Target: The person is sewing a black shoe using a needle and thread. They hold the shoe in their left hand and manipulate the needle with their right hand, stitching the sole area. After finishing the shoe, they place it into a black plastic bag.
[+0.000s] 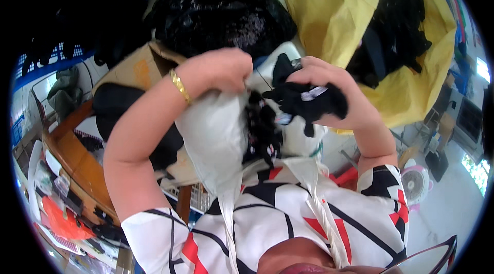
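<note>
My left hand (234, 71), with a gold bracelet at the wrist, is closed in a fist at the top edge of a white cloth apron (211, 135). The raised apron forms a pouch, and a heap of small black fabric pieces (262, 132) lies inside it. On the other side of the pouch, my right hand (334, 78) grips a bunch of black fabric pieces (309, 100) with small white labels. Some finger-like ends hang down from that bunch. What my left fingers pinch at the apron's edge is partly hidden and blurred.
A big yellow sack (334, 11) with black fabric pieces inside stands at the far right. Beyond my hands sits a shiny black plastic bag (221, 16). A cardboard box (134, 71) and a wooden chair (77, 155) are at left, a fan (416, 184) at right.
</note>
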{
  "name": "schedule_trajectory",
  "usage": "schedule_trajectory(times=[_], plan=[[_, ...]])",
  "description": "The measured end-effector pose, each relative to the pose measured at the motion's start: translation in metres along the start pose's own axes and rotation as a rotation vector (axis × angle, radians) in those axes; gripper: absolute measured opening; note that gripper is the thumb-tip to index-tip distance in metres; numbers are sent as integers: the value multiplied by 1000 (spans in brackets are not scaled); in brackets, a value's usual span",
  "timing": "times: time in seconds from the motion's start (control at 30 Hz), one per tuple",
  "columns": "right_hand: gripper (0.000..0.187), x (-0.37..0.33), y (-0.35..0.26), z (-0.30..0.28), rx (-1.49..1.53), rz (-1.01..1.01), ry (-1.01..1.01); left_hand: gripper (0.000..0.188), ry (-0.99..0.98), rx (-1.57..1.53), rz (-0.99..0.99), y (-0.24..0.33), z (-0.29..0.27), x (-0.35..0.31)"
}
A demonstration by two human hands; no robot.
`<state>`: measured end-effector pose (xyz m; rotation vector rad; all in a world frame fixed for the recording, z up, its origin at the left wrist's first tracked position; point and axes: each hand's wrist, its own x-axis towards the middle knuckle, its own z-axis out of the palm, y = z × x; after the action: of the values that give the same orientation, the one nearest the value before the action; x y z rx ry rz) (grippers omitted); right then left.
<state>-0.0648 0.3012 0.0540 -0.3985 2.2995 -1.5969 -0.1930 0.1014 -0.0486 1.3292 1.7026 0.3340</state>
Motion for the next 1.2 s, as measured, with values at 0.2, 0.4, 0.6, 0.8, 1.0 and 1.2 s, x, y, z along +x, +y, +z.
schedule_trajectory(times=[0.2,0.4,0.6,0.8,1.0,1.2], plan=[[52,-52,-33,60,-29,80,-60,15,273,180,-128,2,32,-7],[56,-96,-39,70,-296,51,164,31,402,-75,-115,14,17,-40],[37,-125,-11,80,192,480,301,27,1110,117,-55,39,-28,-91],[36,-150,-13,118,174,272,196,25,1525,122,-637,11,-81,-195],[53,-142,-26,160,-417,168,-27,41,1062,357,-988,-88,-66,-208],[51,-133,-18,139,-530,98,1,53,636,-80,-617,16,3,-91]])
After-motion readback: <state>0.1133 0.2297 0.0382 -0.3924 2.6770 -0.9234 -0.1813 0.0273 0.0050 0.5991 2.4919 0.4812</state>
